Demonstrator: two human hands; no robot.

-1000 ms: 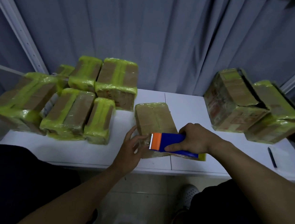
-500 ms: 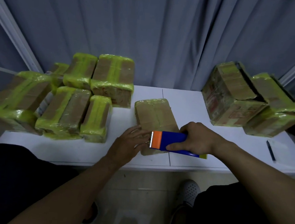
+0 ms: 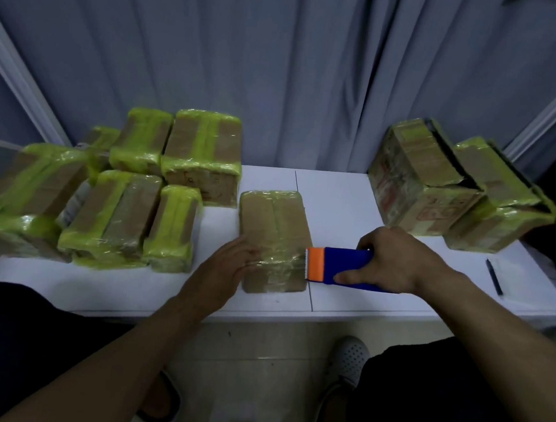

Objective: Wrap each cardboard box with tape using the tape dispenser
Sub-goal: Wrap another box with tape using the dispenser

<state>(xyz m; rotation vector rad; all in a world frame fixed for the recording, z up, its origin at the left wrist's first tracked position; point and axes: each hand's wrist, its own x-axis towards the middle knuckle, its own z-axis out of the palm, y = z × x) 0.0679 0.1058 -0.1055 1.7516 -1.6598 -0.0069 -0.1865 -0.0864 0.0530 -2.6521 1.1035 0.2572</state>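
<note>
Your left hand (image 3: 229, 267) lies flat with its fingers straight and close together, pressing down on the near left part of the cardboard box (image 3: 272, 220); it grips nothing. Your right hand (image 3: 395, 263) is curled round the blue body of the tape dispenser (image 3: 342, 266), thumb stretched along its near side and fingers wrapped over the far side. The dispenser's orange toothed end points toward your left hand and sits at the box's right edge (whether the teeth actually touch the cardboard, I cannot tell). The box lies flat between your two hands on the white table (image 3: 337, 195), its top glossy with clear tape.

Beyond and to the left of your left hand stands a cluster of boxes (image 3: 175, 229) bound in yellow-green tape, packed against one another. Beyond your right hand two larger boxes (image 3: 418, 188) sit touching side by side, both taped. Just right of your right wrist a dark pen (image 3: 494, 278) lies on the table. A grey-blue curtain (image 3: 280, 77) hangs behind it all. Under your right forearm, on the floor, a pale perforated shoe (image 3: 348, 359) shows.
</note>
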